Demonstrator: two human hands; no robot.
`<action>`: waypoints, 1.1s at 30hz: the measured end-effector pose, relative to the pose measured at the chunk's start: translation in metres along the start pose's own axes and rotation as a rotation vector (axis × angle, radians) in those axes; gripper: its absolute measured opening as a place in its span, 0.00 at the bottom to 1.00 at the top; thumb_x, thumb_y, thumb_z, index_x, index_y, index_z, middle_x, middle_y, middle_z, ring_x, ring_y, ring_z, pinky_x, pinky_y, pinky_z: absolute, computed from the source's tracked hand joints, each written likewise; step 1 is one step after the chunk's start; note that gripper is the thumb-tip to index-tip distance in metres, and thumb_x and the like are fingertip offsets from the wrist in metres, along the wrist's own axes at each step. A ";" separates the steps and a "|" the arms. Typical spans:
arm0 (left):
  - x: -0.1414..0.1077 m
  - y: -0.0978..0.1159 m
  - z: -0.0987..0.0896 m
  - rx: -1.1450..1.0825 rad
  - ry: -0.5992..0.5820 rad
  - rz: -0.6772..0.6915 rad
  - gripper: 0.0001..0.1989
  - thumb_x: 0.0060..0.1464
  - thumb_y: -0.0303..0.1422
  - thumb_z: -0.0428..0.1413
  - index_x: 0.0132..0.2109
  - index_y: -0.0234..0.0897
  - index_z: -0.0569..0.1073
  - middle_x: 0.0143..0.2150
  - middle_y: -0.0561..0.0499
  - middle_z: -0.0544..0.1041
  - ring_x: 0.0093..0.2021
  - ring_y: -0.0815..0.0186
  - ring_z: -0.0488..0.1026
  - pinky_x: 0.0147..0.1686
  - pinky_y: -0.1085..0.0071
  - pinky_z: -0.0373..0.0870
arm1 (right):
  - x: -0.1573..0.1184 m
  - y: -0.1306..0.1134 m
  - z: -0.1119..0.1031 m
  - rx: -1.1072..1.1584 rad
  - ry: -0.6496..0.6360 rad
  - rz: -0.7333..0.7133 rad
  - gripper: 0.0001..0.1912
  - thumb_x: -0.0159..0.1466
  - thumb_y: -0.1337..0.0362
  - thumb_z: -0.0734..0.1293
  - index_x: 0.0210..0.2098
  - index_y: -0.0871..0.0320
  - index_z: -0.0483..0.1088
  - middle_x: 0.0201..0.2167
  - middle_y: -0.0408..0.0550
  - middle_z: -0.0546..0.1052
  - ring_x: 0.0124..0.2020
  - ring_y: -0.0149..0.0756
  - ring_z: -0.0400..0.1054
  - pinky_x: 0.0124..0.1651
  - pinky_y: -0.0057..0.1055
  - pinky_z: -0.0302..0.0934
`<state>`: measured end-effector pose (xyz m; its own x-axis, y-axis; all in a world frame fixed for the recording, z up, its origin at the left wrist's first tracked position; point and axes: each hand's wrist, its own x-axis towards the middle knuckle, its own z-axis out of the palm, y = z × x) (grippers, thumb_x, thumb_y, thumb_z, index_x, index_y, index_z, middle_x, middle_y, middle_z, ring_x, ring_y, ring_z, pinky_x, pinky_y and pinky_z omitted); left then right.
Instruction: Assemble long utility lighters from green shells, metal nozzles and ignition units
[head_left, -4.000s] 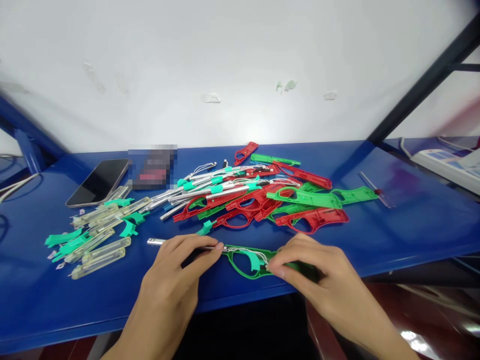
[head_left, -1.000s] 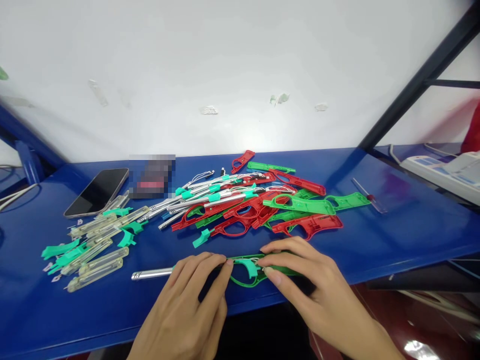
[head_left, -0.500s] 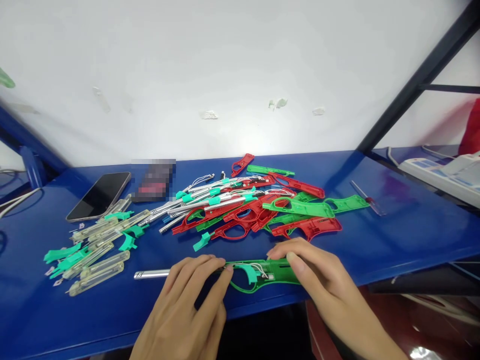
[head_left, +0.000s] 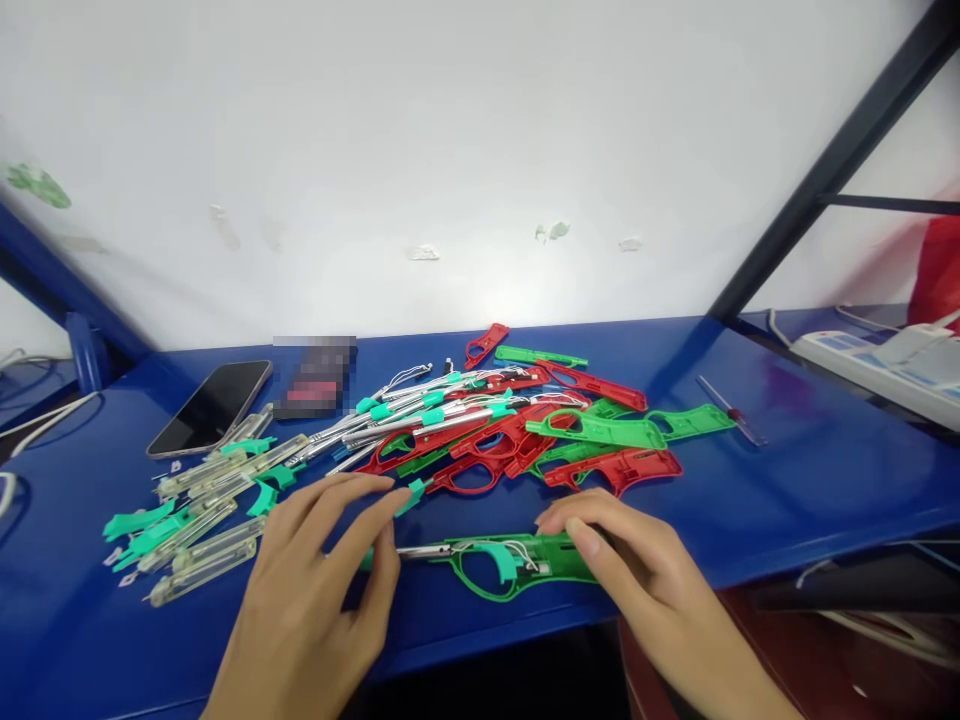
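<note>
A green lighter-shaped half shell lies near the table's front edge, with a teal trigger, white wires and a silver rod in it. My right hand has its thumb and fingers closed on the shell's right end. Beside the rod's left part is my left hand, fingers bent and apart, with nothing seen between them. A small teal piece shows behind its fingers. Red half shells, green half shells and silver rods with teal parts lie piled behind.
Clear plastic tubes and teal triggers lie at the left. A phone and a blurred dark pack are behind them. A screwdriver lies at the right, with a white power strip beyond the dark frame.
My left hand has come off the rod and moved left, uncovering more of it. My right hand stays on the shell. The view has shifted slightly.
</note>
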<state>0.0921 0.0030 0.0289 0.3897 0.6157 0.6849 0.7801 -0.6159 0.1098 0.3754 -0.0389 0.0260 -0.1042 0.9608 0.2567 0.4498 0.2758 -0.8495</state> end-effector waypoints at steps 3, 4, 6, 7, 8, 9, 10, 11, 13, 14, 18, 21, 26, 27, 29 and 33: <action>0.002 -0.011 -0.002 0.016 0.036 -0.003 0.13 0.68 0.26 0.54 0.55 0.43 0.76 0.54 0.47 0.76 0.54 0.57 0.73 0.57 0.56 0.68 | 0.000 -0.002 0.000 0.007 0.003 0.008 0.14 0.79 0.54 0.60 0.44 0.45 0.77 0.42 0.38 0.83 0.46 0.34 0.77 0.48 0.29 0.66; 0.002 -0.015 -0.003 0.016 0.043 0.002 0.13 0.68 0.26 0.53 0.55 0.43 0.76 0.54 0.47 0.76 0.54 0.57 0.73 0.57 0.56 0.69 | 0.000 -0.002 0.000 0.004 0.004 0.011 0.14 0.79 0.54 0.60 0.44 0.46 0.77 0.42 0.39 0.83 0.46 0.35 0.77 0.48 0.30 0.66; -0.001 -0.024 -0.007 0.024 0.059 0.005 0.13 0.68 0.26 0.54 0.55 0.44 0.76 0.53 0.47 0.77 0.54 0.56 0.74 0.56 0.55 0.69 | 0.001 -0.004 -0.001 -0.003 0.007 0.018 0.14 0.79 0.54 0.60 0.43 0.46 0.77 0.42 0.40 0.83 0.46 0.36 0.77 0.48 0.31 0.66; -0.002 -0.028 -0.008 0.036 0.077 -0.002 0.14 0.67 0.26 0.54 0.55 0.44 0.76 0.53 0.47 0.77 0.54 0.55 0.74 0.57 0.54 0.69 | 0.001 -0.004 -0.001 -0.007 0.010 0.019 0.15 0.79 0.53 0.60 0.43 0.46 0.77 0.42 0.40 0.83 0.46 0.36 0.77 0.48 0.31 0.66; -0.004 -0.032 -0.010 0.054 0.097 -0.015 0.14 0.67 0.27 0.54 0.55 0.45 0.76 0.53 0.47 0.77 0.55 0.54 0.74 0.57 0.53 0.69 | 0.001 -0.004 -0.001 -0.009 0.012 0.020 0.15 0.79 0.53 0.60 0.43 0.46 0.77 0.42 0.40 0.83 0.46 0.36 0.77 0.48 0.31 0.66; -0.006 -0.036 -0.012 0.073 0.123 -0.031 0.13 0.67 0.27 0.54 0.55 0.45 0.76 0.52 0.48 0.77 0.55 0.53 0.74 0.58 0.53 0.69 | 0.001 -0.004 -0.001 -0.012 0.010 0.019 0.15 0.79 0.53 0.60 0.43 0.46 0.77 0.42 0.40 0.83 0.45 0.36 0.77 0.48 0.31 0.66; -0.007 -0.039 -0.013 0.089 0.142 -0.046 0.13 0.66 0.27 0.54 0.54 0.45 0.76 0.52 0.48 0.78 0.54 0.53 0.74 0.58 0.52 0.69 | 0.001 -0.004 -0.001 -0.013 0.010 0.016 0.15 0.79 0.53 0.60 0.43 0.46 0.77 0.41 0.40 0.83 0.45 0.36 0.77 0.48 0.31 0.66; -0.008 -0.041 -0.014 0.099 0.151 -0.057 0.13 0.66 0.27 0.54 0.53 0.45 0.76 0.51 0.48 0.78 0.54 0.53 0.74 0.57 0.52 0.69 | 0.001 -0.004 -0.001 -0.015 0.008 0.013 0.14 0.78 0.54 0.60 0.43 0.46 0.77 0.42 0.39 0.83 0.45 0.35 0.77 0.48 0.31 0.66; -0.009 -0.043 -0.015 0.097 0.142 -0.054 0.12 0.66 0.27 0.55 0.53 0.45 0.76 0.51 0.48 0.78 0.54 0.53 0.74 0.56 0.53 0.69 | 0.001 -0.003 0.000 -0.022 0.002 0.008 0.14 0.78 0.54 0.61 0.44 0.45 0.77 0.42 0.38 0.83 0.46 0.34 0.77 0.49 0.30 0.66; -0.010 -0.043 -0.015 0.090 0.124 -0.043 0.12 0.66 0.28 0.55 0.53 0.45 0.76 0.51 0.47 0.77 0.54 0.53 0.74 0.56 0.53 0.70 | 0.001 -0.003 0.000 -0.028 0.002 0.005 0.13 0.78 0.54 0.61 0.44 0.45 0.78 0.42 0.38 0.84 0.46 0.34 0.77 0.49 0.29 0.66; -0.011 -0.042 -0.014 0.063 0.076 -0.006 0.12 0.66 0.27 0.54 0.53 0.44 0.76 0.52 0.46 0.76 0.55 0.52 0.73 0.58 0.52 0.68 | 0.002 -0.003 0.001 -0.056 0.018 -0.012 0.13 0.77 0.54 0.62 0.44 0.46 0.78 0.42 0.40 0.84 0.46 0.36 0.78 0.50 0.31 0.67; -0.012 -0.041 -0.013 0.055 0.080 -0.004 0.12 0.66 0.26 0.54 0.53 0.43 0.76 0.53 0.46 0.76 0.55 0.53 0.73 0.57 0.51 0.68 | 0.002 -0.003 0.001 -0.065 0.019 -0.020 0.14 0.77 0.54 0.62 0.43 0.47 0.79 0.41 0.40 0.84 0.45 0.36 0.78 0.48 0.31 0.68; -0.012 -0.041 -0.014 0.051 0.069 -0.014 0.12 0.66 0.26 0.54 0.53 0.44 0.76 0.53 0.47 0.76 0.55 0.54 0.73 0.57 0.53 0.69 | 0.001 -0.002 0.001 -0.066 0.015 -0.009 0.14 0.77 0.53 0.62 0.43 0.46 0.79 0.42 0.41 0.84 0.46 0.37 0.78 0.50 0.32 0.68; -0.012 -0.041 -0.015 0.051 0.064 -0.017 0.12 0.67 0.26 0.54 0.53 0.44 0.76 0.53 0.47 0.76 0.55 0.54 0.73 0.57 0.53 0.69 | 0.001 -0.002 0.002 -0.068 0.016 -0.003 0.13 0.77 0.53 0.63 0.43 0.46 0.79 0.43 0.41 0.84 0.47 0.37 0.78 0.51 0.32 0.68; -0.012 -0.040 -0.015 0.050 0.061 -0.024 0.12 0.66 0.26 0.54 0.52 0.45 0.77 0.52 0.47 0.77 0.55 0.55 0.73 0.57 0.54 0.69 | 0.000 -0.001 0.002 -0.072 0.018 0.003 0.13 0.77 0.53 0.63 0.44 0.45 0.79 0.43 0.41 0.84 0.47 0.37 0.78 0.51 0.32 0.68; -0.011 -0.037 -0.013 0.040 0.064 -0.043 0.12 0.66 0.27 0.55 0.52 0.46 0.77 0.51 0.49 0.78 0.53 0.57 0.75 0.56 0.56 0.71 | 0.001 -0.001 0.001 -0.092 0.016 -0.036 0.14 0.77 0.54 0.62 0.42 0.47 0.79 0.42 0.43 0.84 0.45 0.39 0.79 0.46 0.31 0.71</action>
<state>0.0526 0.0120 0.0269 0.3240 0.6076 0.7252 0.8151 -0.5684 0.1121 0.3738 -0.0380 0.0267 -0.1080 0.9497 0.2938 0.5253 0.3055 -0.7942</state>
